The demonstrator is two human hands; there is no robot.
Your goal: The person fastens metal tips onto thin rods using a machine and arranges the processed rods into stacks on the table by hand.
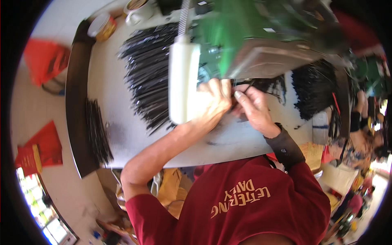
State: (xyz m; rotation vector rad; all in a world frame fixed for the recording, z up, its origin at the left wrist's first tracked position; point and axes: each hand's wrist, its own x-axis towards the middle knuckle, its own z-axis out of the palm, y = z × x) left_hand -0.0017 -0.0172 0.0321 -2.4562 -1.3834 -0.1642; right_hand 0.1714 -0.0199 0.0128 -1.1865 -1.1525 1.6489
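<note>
My left hand [215,96] is closed, its fingers bent close under the green machine [228,36]. What they grip is hidden behind them. Beside it, my right hand [255,107] pinches a thin black strip [248,86] between thumb and fingers. Both hands nearly touch each other just below the machine's metal plate [265,57]. A wide pile of long black strips [149,77] lies left of my hands, partly covered by a white lamp-like housing [182,81]. To their right lies another dark heap of strips [313,87]. The machine is blurred.
A narrow bundle of black strips [98,132] rests by the dark raised table edge [77,94]. A lidded jar [102,27] and a white mug [139,12] stand at the far left. Red bags [47,61] are beyond the table. Other people [359,151] are at the right.
</note>
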